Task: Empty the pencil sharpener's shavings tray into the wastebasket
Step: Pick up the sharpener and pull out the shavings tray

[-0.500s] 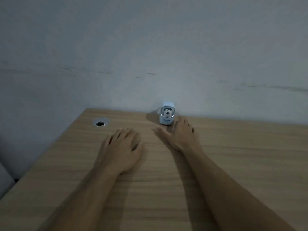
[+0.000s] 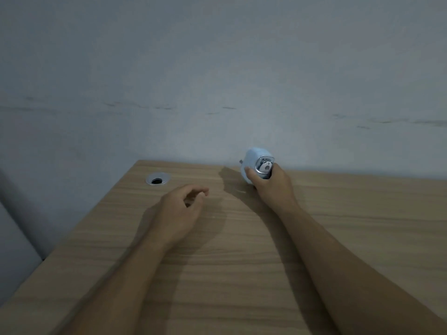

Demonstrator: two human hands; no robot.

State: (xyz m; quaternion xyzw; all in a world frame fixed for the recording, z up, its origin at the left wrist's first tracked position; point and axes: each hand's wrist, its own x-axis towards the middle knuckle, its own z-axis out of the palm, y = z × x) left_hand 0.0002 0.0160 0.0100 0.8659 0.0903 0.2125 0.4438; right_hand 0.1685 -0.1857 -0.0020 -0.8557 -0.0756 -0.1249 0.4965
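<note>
A small pale blue pencil sharpener (image 2: 252, 158) with a silver-rimmed front and a little panda face is at the far edge of the wooden desk (image 2: 350, 226), close to the wall. My right hand (image 2: 271, 183) is wrapped around it from below and holds it tilted, lifted off the desk. My left hand (image 2: 180, 204) hovers over the desk to the left, fingers loosely curled and holding nothing. No wastebasket is in view.
A round silver cable grommet (image 2: 157, 179) is set in the desk's far left corner. The grey wall (image 2: 217, 81) rises right behind the desk. The desk's left edge drops off beside a grey surface (image 2: 14, 238).
My right hand has closed around the sharpener and tipped it up off the desk. My left hand has lifted from lying flat and curled its fingers.
</note>
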